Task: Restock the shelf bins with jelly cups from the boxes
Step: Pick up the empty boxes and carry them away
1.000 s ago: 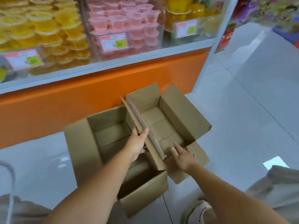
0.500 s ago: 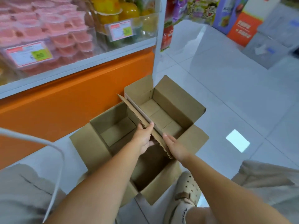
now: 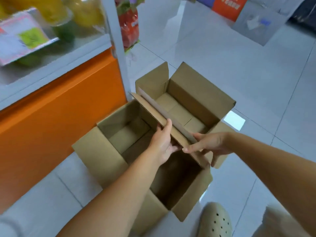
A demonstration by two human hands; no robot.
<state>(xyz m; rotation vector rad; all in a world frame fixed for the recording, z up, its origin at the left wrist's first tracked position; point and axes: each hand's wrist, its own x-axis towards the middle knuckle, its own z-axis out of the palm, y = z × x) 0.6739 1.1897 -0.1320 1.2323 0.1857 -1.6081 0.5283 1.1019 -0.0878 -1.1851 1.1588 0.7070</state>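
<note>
Head view. Hazards, as judged:
- The left hand [image 3: 162,144] and right hand [image 3: 210,144] both hold the flaps [image 3: 153,113] that stand between the two boxes. If the hands pull in opposite directions, the corrugated board may crease or tear at the fold.
- If the boxes are lifted by the flaps alone, the near box [image 3: 126,135] could swing or tip. It could also slide on the glossy floor [image 3: 222,57] toward the shoe [image 3: 215,219] below the grip.
- Neither box shows any cups, so reaching in for stock would yield nothing.

Grip state: the left thumb is hooked over the top edge of the flaps, with the fingers curled on the side facing the near box. The right hand pinches the same flaps just beside the left, on the side of the far box [image 3: 196,93].

Task items: both boxes are plain brown board, open-topped, with bare floors. The near box interior is dark under the grip. The cups [image 3: 51,9] sit in a clear bin [image 3: 80,31] on the shelf [image 3: 51,65], well apart from the grip, up and to its left. They appear as blurred yellow shapes, and no detail can be told.
</note>
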